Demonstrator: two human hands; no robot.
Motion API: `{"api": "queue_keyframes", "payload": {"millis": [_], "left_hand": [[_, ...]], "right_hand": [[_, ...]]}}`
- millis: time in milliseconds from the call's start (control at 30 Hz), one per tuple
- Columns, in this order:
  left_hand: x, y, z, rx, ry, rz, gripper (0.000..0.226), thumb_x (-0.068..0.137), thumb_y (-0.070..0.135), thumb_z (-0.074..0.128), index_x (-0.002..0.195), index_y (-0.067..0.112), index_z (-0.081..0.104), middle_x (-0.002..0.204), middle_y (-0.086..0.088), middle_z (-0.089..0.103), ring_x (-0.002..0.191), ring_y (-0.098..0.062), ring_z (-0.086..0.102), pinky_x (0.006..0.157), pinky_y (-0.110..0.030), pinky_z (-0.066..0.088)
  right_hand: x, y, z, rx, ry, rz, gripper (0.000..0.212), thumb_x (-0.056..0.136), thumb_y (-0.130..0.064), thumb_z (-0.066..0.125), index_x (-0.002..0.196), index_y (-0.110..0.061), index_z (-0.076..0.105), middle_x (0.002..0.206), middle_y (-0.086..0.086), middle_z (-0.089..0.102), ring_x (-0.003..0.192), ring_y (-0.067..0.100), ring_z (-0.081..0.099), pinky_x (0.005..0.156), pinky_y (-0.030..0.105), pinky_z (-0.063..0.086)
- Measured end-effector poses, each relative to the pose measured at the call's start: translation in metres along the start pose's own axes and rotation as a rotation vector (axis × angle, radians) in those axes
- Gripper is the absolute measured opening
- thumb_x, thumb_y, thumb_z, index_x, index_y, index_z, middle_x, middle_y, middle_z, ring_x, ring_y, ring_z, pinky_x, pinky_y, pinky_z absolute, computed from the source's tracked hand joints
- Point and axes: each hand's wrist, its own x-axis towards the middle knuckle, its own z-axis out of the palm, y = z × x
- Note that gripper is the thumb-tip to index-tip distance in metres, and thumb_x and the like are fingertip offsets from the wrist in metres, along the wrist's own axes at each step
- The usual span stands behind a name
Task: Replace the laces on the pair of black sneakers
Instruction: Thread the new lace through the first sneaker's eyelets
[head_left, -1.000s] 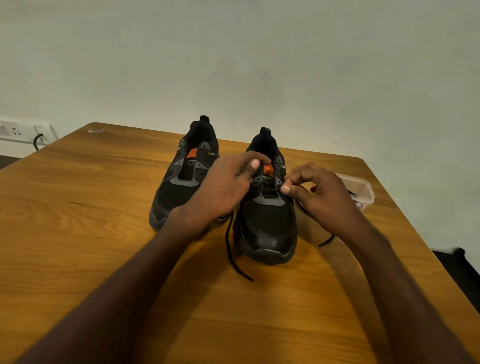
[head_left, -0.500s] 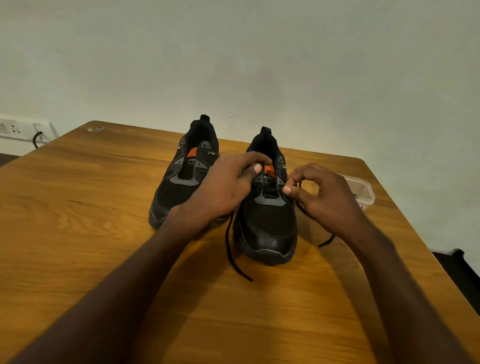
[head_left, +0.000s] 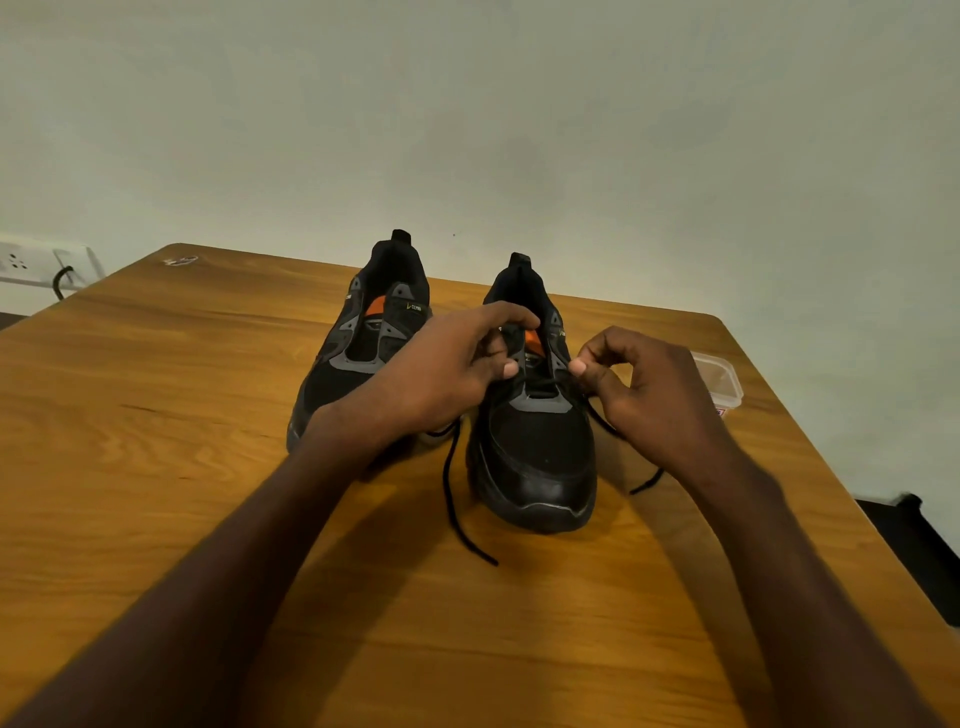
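Two black sneakers with grey eyelet panels and orange tongues stand side by side on the wooden table (head_left: 156, 467), toes toward me. The left sneaker (head_left: 358, 358) has no lace in it. A black lace (head_left: 451, 499) runs through the lowest eyelets of the right sneaker (head_left: 535, 447); its two ends trail onto the table on either side. My left hand (head_left: 447, 374) grips the left eyelet edge of the right sneaker, thumb by the lace. My right hand (head_left: 644, 395) pinches the lace at the shoe's right eyelet edge.
A clear plastic container (head_left: 719, 382) sits on the table behind my right hand. A wall socket strip (head_left: 36, 265) with a black cable is at the far left. The table's right edge drops off beside a dark object (head_left: 914, 540).
My left thumb has slid down from the tongue top to the lower eyelets. My right hand has shifted slightly, still pinching the lace. The sneakers have stayed put.
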Motion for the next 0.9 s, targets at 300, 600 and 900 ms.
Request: {"api": "queue_keyframes", "payload": {"millis": [300,600,900], "left_hand": [[-0.002,0.0,-0.009,0.019,-0.098,0.007,0.059,0.1,0.008,0.065,0.151,0.025,0.042,0.095,0.0,0.062,0.093,-0.015,0.067,0.089,-0.029,0.058],[-0.004,0.012,0.0,-0.203,0.238,0.148,0.025,0.109,0.03,0.052,0.122,0.011,0.062,0.077,-0.01,0.063,0.066,-0.021,0.061,0.061,-0.025,0.05],[-0.004,0.023,-0.001,-0.877,-0.059,-0.068,0.055,0.111,0.051,0.032,0.144,0.011,0.05,0.107,-0.016,0.073,0.089,-0.037,0.072,0.068,-0.038,0.058]], "right_hand": [[-0.001,-0.003,-0.004,0.109,-0.024,0.076,0.011,0.102,-0.022,0.063,0.093,-0.026,0.068,0.071,-0.012,0.073,0.065,0.005,0.068,0.068,0.028,0.049],[-0.009,-0.036,-0.031,0.965,-0.42,0.093,0.027,0.096,-0.011,0.06,0.122,-0.004,0.064,0.115,0.02,0.074,0.096,0.034,0.075,0.062,0.03,0.058],[-0.004,-0.041,-0.019,1.29,-0.327,0.065,0.047,0.101,-0.008,0.048,0.149,-0.006,0.047,0.149,0.01,0.058,0.138,0.028,0.056,0.098,0.031,0.056]]}}
